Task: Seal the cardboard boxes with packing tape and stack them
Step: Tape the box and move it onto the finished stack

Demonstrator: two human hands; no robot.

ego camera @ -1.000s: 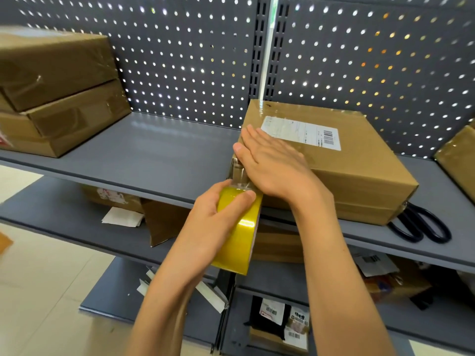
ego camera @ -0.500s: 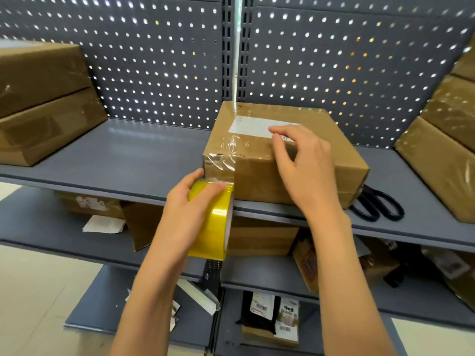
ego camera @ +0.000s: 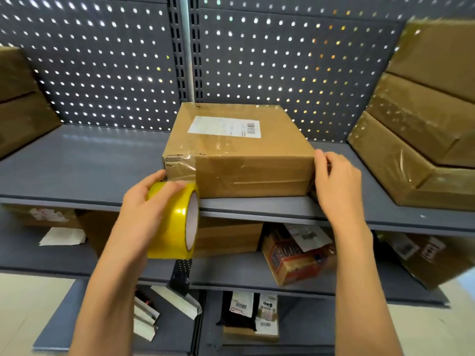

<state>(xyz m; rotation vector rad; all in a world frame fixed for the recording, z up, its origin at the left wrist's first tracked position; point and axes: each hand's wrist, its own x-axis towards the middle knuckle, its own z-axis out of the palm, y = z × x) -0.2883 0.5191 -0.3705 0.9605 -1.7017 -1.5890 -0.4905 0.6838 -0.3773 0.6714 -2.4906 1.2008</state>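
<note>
Nearest to you, your left hand wraps its fingers over the top of the yellow roll of packing tape, thumb underneath, and holds it on edge just in front of the shelf lip. The roll's white cardboard core faces right. A clear strip of tape runs up from the roll onto the near left corner of the brown cardboard box and lies wrinkled across that corner.

Your right hand is at the box's near right corner, fingers bent against the right side and thumb on the front edge, so it grips that corner. Whether anything lies under the hand there, you cannot tell.

The box lies flat on the grey metal shelf, at its front edge, roughly in the middle. A white shipping label with a barcode is stuck to its top towards the back.

To the right on the same shelf, three brown taped boxes are stacked, turned at an angle. At the far left, two more brown boxes sit one on the other.

Below, the lower shelf carries a red and orange printed carton with a white paper slip across it, and more brown parcels. The bottom level holds small labelled packets.

Behind everything stands the dark grey perforated back panel, light showing through its holes.
</note>
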